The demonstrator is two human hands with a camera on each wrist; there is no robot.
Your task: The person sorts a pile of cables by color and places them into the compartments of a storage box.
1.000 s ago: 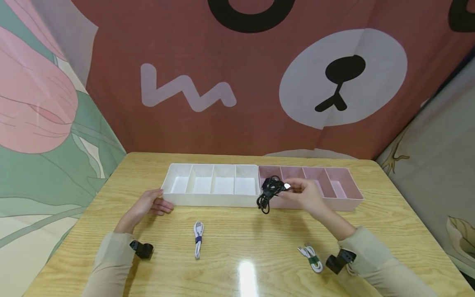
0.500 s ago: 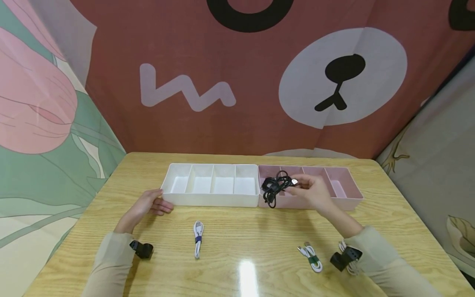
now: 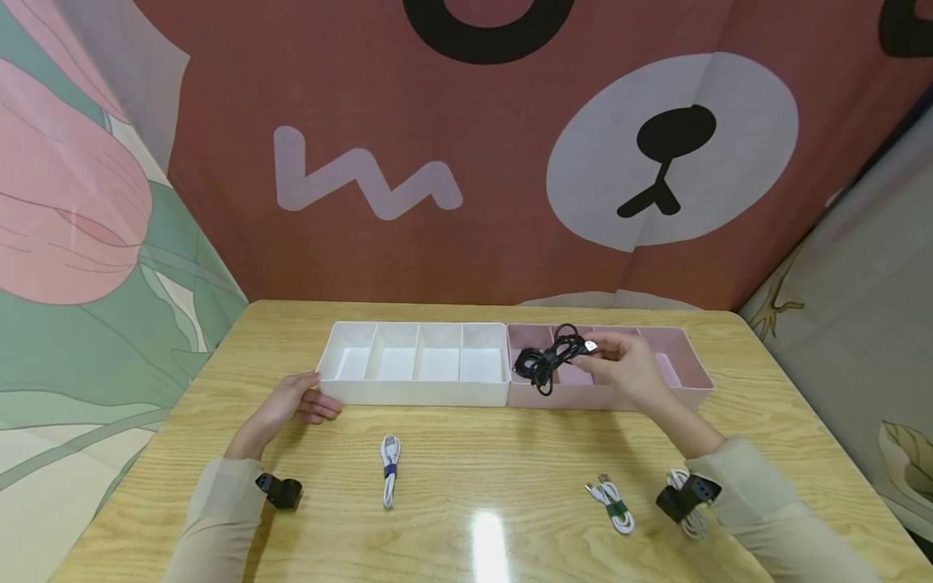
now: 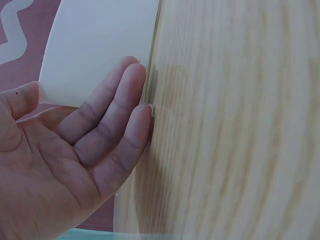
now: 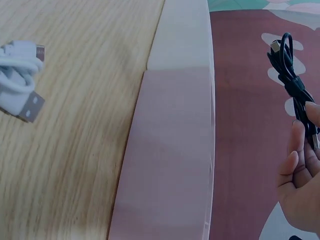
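Black cable: held up over the two left compartments of the pink tray — not set down, and clear of the rim by the right wrist view.
Right hand: fingers clamped on the black cable beside its silver plug.
Left hand: fingers together, nearly straight, laid at the near left corner of the white tray, which is apparently being steadied.
Progress: early, it is judged; one cable is in hand, none is seen in the white tray, and the pink one is partly hidden, so nothing there can be counted done.
Left over: three white cables to be dealt with — the blue-tied one, the green-tied one, and a third, half covered by the wrist camera.
Desk: pale grained wood, marked by a bright reflection at the near side.
Room: closed off by hung cloths; a red-brown one is printed with a cartoon muzzle, the left one with pink petals.
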